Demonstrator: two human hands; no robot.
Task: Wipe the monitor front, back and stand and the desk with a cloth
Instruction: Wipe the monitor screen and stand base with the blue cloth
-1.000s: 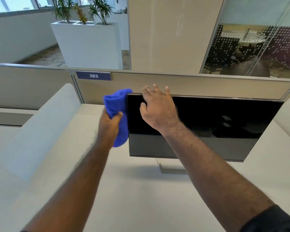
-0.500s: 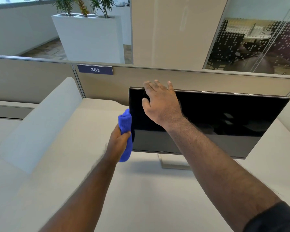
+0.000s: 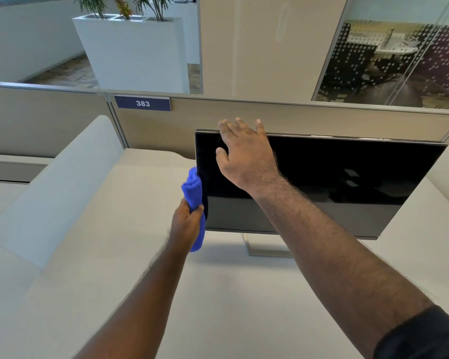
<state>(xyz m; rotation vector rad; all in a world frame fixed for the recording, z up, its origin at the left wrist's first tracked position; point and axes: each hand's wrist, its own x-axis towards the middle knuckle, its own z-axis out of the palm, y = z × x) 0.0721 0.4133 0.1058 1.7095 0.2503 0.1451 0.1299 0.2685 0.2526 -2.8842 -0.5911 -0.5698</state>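
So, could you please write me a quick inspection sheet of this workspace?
Surface: pale desk, bare in front of the monitor.
Job's things: monitor, screen dark, on its stand; blue cloth at the screen's left edge.
Clutter: nothing seen.
Grippers: left hand grips the cloth; right hand open, fingers over the monitor's top edge.
Cables: nothing seen.
Surroundings: partition with sign 383; white planter beyond.

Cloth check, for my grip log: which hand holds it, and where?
Left hand grips the blue cloth around its lower middle, against the monitor edge.
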